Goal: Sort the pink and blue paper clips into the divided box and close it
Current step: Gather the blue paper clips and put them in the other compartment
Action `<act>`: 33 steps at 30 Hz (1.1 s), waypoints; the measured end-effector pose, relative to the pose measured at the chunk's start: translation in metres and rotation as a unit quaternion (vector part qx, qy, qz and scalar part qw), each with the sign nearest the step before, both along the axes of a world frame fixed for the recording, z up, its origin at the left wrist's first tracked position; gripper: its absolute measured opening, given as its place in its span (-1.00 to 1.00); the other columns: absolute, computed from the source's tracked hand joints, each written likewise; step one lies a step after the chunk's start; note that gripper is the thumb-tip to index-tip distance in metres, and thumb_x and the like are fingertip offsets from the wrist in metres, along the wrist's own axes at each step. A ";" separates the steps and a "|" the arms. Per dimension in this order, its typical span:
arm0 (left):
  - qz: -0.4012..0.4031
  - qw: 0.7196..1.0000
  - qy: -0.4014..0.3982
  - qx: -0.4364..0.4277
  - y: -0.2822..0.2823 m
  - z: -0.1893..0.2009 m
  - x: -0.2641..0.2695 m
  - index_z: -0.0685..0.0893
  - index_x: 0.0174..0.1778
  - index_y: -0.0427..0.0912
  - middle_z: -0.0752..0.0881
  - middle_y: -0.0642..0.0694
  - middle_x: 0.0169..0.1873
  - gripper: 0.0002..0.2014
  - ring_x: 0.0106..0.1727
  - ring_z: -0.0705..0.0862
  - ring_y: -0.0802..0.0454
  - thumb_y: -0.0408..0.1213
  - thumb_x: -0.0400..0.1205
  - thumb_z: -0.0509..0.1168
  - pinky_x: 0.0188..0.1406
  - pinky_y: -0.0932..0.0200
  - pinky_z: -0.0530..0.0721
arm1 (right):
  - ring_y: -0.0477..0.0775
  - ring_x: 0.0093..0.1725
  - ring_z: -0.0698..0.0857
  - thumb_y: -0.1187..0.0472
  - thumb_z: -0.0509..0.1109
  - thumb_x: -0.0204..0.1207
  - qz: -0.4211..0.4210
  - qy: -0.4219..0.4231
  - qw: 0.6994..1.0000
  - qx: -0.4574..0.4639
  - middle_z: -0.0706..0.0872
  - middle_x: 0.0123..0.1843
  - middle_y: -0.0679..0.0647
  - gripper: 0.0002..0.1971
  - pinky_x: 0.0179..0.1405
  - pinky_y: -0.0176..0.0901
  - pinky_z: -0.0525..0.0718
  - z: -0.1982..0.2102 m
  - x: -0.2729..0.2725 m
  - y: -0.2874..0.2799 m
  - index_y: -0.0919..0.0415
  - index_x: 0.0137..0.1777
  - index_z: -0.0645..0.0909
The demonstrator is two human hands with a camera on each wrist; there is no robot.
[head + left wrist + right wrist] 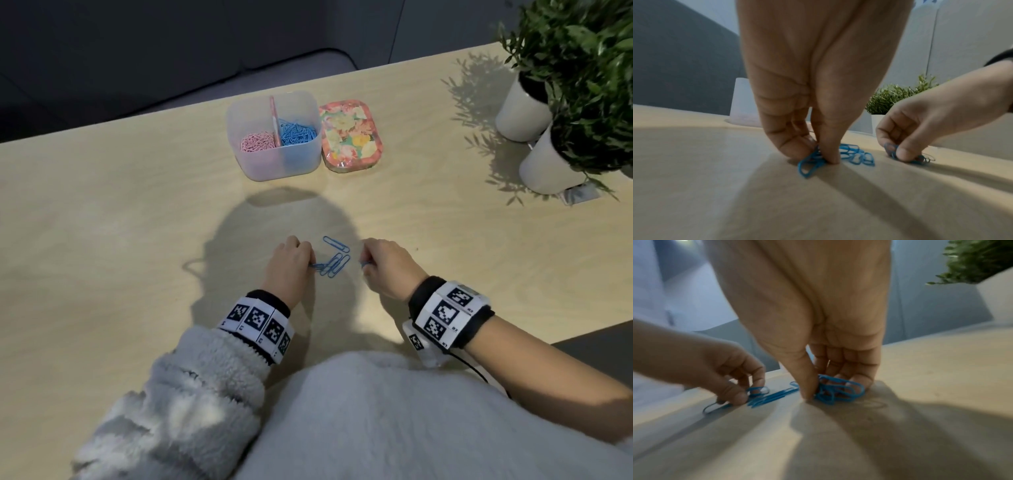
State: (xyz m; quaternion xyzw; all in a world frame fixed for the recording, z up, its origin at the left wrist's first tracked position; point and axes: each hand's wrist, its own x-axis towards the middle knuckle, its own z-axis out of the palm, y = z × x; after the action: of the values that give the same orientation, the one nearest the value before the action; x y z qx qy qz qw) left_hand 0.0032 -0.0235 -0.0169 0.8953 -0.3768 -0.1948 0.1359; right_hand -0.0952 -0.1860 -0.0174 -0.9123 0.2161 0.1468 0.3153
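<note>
Several loose blue paper clips [334, 262] lie on the wooden table between my hands. My left hand [291, 262] pinches a few of them [809, 164] against the table with thumb and fingers. My right hand [385, 265] holds a bunch of blue clips [838, 390] under its curled fingers and thumb. The translucent divided box [274, 133] stands open farther back, pink clips [257, 142] in its left half and blue clips [296, 132] in its right half. No loose pink clips show on the table.
A flower-patterned lid or tin [351, 133] lies right of the box. Two white pots with green plants [555, 161] stand at the table's far right, near a small object by the edge [580, 195]. My fleece-covered body is at the table's near edge.
</note>
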 end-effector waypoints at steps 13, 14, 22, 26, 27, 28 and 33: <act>0.181 0.946 0.246 -0.110 -0.006 0.008 0.019 0.61 -0.10 -0.23 0.52 -0.12 -0.08 -0.75 -0.07 0.46 0.03 -0.48 0.65 0.02 -0.26 0.26 0.32 | 0.05 -0.19 0.60 0.05 0.46 0.36 -0.065 -0.002 0.997 0.039 0.64 -0.23 -0.01 -0.83 -0.21 -0.18 0.46 0.011 0.054 -0.001 0.09 -0.27 0.54; 0.216 0.923 0.290 -0.130 -0.008 0.009 0.018 0.57 -0.23 -0.16 0.54 -0.11 -0.16 -0.71 -0.16 0.46 0.03 -0.49 0.64 0.00 -0.31 0.24 0.34 | 0.06 -0.14 0.63 0.03 0.51 0.31 -0.047 0.003 0.998 0.031 0.67 -0.18 -0.02 -0.79 -0.20 -0.17 0.47 0.011 0.056 0.003 0.09 -0.21 0.57; 0.203 0.938 0.262 -0.104 -0.011 0.011 0.011 0.51 -0.34 -0.12 0.63 -0.11 -0.43 -0.68 -0.34 0.57 -0.07 0.05 0.53 0.28 -0.27 0.07 0.49 | 0.24 -0.07 0.64 0.19 0.30 0.52 -0.014 0.003 1.000 0.004 0.66 -0.14 0.13 -0.89 -0.13 -0.08 0.52 0.008 0.048 -0.016 0.13 -0.21 0.45; 0.118 0.989 0.077 -0.041 -0.009 0.004 0.003 0.64 -0.14 -0.08 0.73 -0.10 -0.14 -0.83 -0.06 0.66 -0.13 -0.08 0.48 0.37 -0.16 0.08 0.54 | 0.31 -0.04 0.65 0.25 0.14 0.54 -0.036 -0.038 0.994 0.095 0.70 0.01 0.28 -0.90 0.00 0.11 0.60 0.006 0.030 -0.027 0.08 0.01 0.38; 0.114 0.990 0.069 -0.038 -0.008 0.003 0.003 0.66 -0.12 -0.08 0.74 -0.11 -0.11 -0.82 -0.03 0.67 -0.13 -0.08 0.47 0.38 -0.15 0.08 0.55 | 0.29 -0.03 0.66 0.18 0.13 0.55 -0.042 -0.035 0.991 0.121 0.70 -0.01 0.25 -0.88 0.01 0.11 0.60 0.006 0.028 -0.026 0.09 0.04 0.43; 0.117 0.990 0.068 -0.039 -0.007 0.003 0.002 0.67 -0.12 -0.09 0.74 -0.11 -0.11 -0.81 -0.02 0.67 -0.13 -0.08 0.46 0.39 -0.16 0.08 0.54 | 0.24 -0.02 0.66 0.09 0.15 0.56 -0.041 -0.028 0.990 0.133 0.71 -0.07 0.16 -0.85 0.00 0.07 0.59 0.008 0.026 -0.024 0.08 0.03 0.47; 0.100 0.995 0.004 -0.017 -0.002 0.004 0.010 0.66 -0.01 -0.16 0.73 -0.19 -0.04 -0.81 0.05 0.65 -0.21 -0.16 0.58 0.25 -0.17 0.05 0.50 | 0.11 -0.17 0.60 -0.14 0.43 0.39 0.092 0.004 0.996 -0.017 0.60 -0.20 -0.10 -0.66 -0.18 -0.16 0.39 0.010 0.024 -0.001 0.04 0.03 0.51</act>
State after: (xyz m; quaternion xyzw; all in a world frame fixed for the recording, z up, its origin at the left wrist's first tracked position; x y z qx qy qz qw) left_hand 0.0131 -0.0258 -0.0131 0.9252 -0.2884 -0.1777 0.1711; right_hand -0.0707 -0.1865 -0.0073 -0.9331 0.1349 0.1749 0.2839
